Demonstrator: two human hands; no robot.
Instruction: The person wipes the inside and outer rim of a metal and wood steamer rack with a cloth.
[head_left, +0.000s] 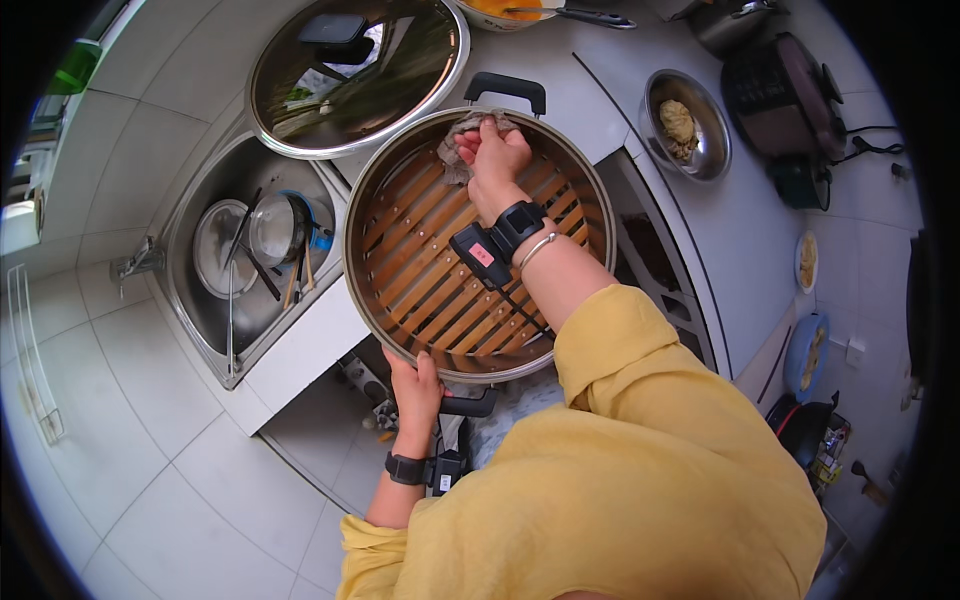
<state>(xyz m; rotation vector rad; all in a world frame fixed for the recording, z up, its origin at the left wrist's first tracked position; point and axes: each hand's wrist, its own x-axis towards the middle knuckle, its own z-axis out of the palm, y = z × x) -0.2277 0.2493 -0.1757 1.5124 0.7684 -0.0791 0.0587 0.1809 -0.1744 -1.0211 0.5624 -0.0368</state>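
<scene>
A round metal steamer pot (606, 247) with two black handles is directly before me, its floor a slatted bamboo steamer rack (442, 259). My right hand (499, 154) reaches across the pot and pinches a crumpled greyish cloth (454, 154) against the far inner wall. At the near side, my left hand (417, 390) grips the pot's rim beside the near handle (469, 403). The far handle (510, 88) stands free above the rim.
A glass lid (360, 75) lies left of the pot's far side. The steel sink (191, 247) holds bowls and chopsticks. A steel bowl (709, 142) with dough sits right, near a rice cooker (784, 105). A bowl of orange food (499, 13) is at the back.
</scene>
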